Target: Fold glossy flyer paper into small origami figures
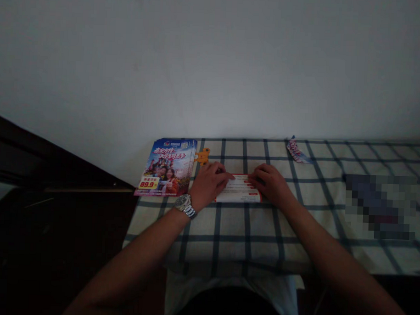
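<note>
Bare forearms [327,244] extend forward; left hand [208,185] and right hand [271,183] pinch a red-edged white paper leaflet [239,191]. Glossy blue-pink flyers [168,163] read "89.9".

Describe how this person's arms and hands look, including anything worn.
The left arm shows no sleeve; its wrist wears a silver metal watch with a round dial. The right arm is sleeveless too, its wrist bare. Neither hand wears gloves.
</note>
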The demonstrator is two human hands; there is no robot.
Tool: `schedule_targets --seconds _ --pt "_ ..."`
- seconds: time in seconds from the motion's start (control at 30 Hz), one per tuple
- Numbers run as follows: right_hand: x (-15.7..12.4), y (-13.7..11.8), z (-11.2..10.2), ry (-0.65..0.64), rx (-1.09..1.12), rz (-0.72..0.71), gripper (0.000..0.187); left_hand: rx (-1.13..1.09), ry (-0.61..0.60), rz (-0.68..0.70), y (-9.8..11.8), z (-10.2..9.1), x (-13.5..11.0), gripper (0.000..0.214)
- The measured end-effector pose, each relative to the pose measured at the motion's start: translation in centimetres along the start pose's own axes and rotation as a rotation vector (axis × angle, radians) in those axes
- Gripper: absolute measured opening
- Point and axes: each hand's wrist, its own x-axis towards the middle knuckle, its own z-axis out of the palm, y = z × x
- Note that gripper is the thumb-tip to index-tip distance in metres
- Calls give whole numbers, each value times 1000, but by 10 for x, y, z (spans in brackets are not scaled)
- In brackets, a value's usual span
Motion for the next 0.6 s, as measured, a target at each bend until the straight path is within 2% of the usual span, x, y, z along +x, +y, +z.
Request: schedule_targets --seconds 0.2,0.33,0.6 --pt "1 -1 -1 8 10 0 12 100 -11 120 3 0 4 21" --pt "1 -2 -1 3 -12 -2 13 169 -67 209 4 1 4 23" --pt "0 -1 -1 6 -28 -2 18 79 -163 170 9 -10 4 33"
